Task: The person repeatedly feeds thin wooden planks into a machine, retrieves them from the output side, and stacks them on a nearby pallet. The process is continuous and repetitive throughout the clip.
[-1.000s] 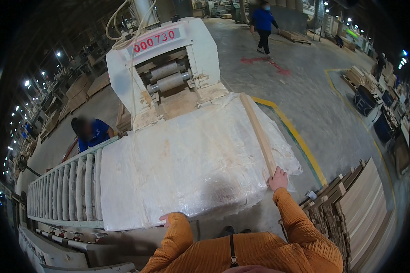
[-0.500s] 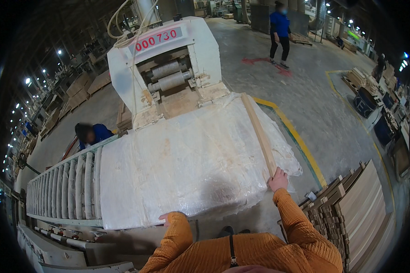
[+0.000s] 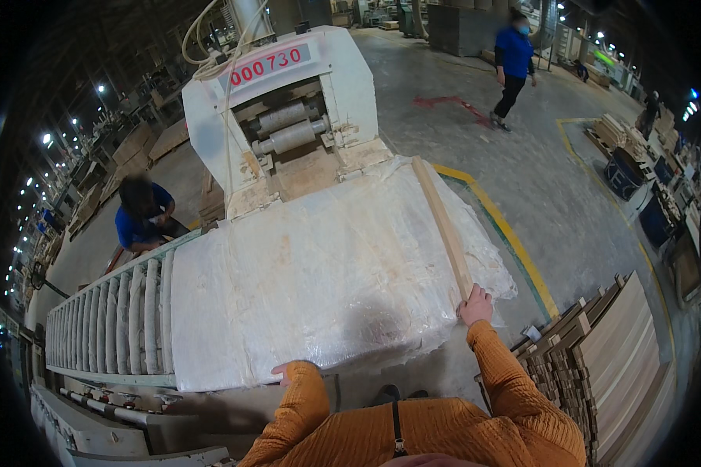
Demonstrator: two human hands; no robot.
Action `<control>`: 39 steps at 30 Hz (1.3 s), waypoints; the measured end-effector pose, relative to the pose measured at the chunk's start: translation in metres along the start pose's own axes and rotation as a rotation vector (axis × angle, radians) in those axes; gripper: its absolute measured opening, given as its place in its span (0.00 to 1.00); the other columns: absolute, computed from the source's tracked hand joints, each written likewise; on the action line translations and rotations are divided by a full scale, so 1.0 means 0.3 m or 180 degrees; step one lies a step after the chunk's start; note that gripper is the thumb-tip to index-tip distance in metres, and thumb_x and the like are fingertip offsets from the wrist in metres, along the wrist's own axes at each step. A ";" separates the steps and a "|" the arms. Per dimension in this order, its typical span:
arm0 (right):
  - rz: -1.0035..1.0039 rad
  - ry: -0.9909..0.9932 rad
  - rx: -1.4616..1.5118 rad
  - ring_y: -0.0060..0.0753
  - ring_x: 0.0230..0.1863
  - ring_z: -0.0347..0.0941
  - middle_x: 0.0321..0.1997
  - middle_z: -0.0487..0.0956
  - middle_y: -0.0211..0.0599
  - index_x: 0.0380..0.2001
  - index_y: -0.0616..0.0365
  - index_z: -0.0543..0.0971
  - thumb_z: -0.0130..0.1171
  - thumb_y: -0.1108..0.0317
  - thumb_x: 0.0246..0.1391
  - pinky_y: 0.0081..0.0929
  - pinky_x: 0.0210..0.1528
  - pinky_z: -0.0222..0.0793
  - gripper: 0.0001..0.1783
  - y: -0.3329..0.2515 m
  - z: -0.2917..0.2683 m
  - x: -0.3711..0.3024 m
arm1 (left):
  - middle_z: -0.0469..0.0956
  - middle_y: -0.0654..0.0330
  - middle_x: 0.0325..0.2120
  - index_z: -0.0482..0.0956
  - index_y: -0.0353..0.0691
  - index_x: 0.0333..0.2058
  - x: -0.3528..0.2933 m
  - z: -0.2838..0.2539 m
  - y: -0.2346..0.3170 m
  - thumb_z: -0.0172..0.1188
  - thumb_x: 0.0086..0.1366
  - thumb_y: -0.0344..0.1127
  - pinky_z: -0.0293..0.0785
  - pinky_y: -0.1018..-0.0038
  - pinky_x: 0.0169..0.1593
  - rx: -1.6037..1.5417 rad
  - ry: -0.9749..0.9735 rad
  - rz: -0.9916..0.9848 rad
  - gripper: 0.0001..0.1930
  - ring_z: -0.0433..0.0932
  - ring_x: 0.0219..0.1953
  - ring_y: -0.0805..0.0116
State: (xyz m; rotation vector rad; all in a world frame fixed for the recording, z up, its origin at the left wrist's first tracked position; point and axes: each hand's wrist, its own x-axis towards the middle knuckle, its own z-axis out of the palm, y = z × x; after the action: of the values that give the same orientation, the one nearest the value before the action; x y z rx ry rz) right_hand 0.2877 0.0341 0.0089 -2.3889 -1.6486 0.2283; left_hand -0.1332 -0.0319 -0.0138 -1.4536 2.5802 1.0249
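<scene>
A long, narrow wooden strip (image 3: 444,226) lies along the right side of the plastic-wrapped tabletop (image 3: 288,265), pointing away from me toward the machine. My right hand (image 3: 475,305) is closed around its near end, at the right front of the tabletop. At the front edge, my left hand (image 3: 281,373) rests on the plastic with a finger stretched out and holds nothing that shows. The sleeve hides most of that hand.
A white machine (image 3: 358,86) with metal rollers (image 3: 288,136) stands beyond the tabletop. A roller conveyor (image 3: 117,319) adjoins it on the left. Stacked wooden boards (image 3: 600,358) stand at my right. One co-worker (image 3: 144,214) is behind the conveyor, another (image 3: 512,66) walks at the back right.
The co-worker behind the conveyor has shifted left and sits more upright, with hands now showing. The walking co-worker has moved right and a little nearer. My hands and the strip look the same.
</scene>
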 end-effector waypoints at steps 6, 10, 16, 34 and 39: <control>-0.0004 0.0022 0.0023 0.50 0.50 0.66 0.46 0.71 0.46 0.47 0.59 0.64 0.57 0.66 0.41 0.44 0.47 0.70 0.27 -0.003 -0.007 -0.003 | 0.76 0.44 0.44 0.74 0.34 0.48 0.002 0.000 -0.002 0.36 0.61 0.66 0.65 0.55 0.54 -0.0083 -0.0070 -0.0016 0.38 0.74 0.47 0.47; -0.0097 0.0115 0.0069 0.50 0.50 0.66 0.46 0.71 0.46 0.46 0.59 0.64 0.57 0.66 0.41 0.44 0.47 0.70 0.26 -0.004 -0.008 -0.003 | 0.76 0.44 0.43 0.74 0.34 0.47 0.000 -0.002 -0.006 0.36 0.61 0.66 0.66 0.55 0.54 -0.0111 0.0164 0.0168 0.38 0.74 0.46 0.47; -0.0127 0.0191 0.0079 0.50 0.50 0.66 0.45 0.71 0.46 0.45 0.59 0.64 0.57 0.66 0.41 0.44 0.46 0.70 0.25 -0.003 -0.006 -0.004 | 0.76 0.44 0.42 0.74 0.33 0.46 0.006 -0.003 -0.005 0.36 0.61 0.66 0.66 0.55 0.53 -0.0063 0.0078 0.0163 0.38 0.74 0.46 0.47; -0.0144 0.0148 0.0020 0.50 0.50 0.66 0.45 0.71 0.47 0.47 0.60 0.64 0.56 0.66 0.41 0.44 0.45 0.71 0.27 0.004 0.002 0.004 | 0.77 0.45 0.41 0.74 0.34 0.45 0.019 0.013 -0.014 0.34 0.63 0.65 0.67 0.56 0.53 0.0086 0.0063 0.0318 0.37 0.75 0.45 0.48; -0.0028 0.0035 -0.0022 0.51 0.50 0.66 0.46 0.71 0.46 0.47 0.59 0.64 0.57 0.66 0.41 0.44 0.45 0.71 0.27 0.004 0.001 0.003 | 0.76 0.45 0.43 0.74 0.34 0.47 0.018 0.004 -0.006 0.34 0.63 0.65 0.66 0.55 0.53 0.0063 -0.0278 0.0027 0.37 0.74 0.46 0.48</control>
State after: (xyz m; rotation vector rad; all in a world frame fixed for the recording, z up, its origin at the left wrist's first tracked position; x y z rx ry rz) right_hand 0.2888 0.0345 0.0082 -2.3831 -1.6576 0.2077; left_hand -0.1352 -0.0361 -0.0173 -1.3625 2.5309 1.0364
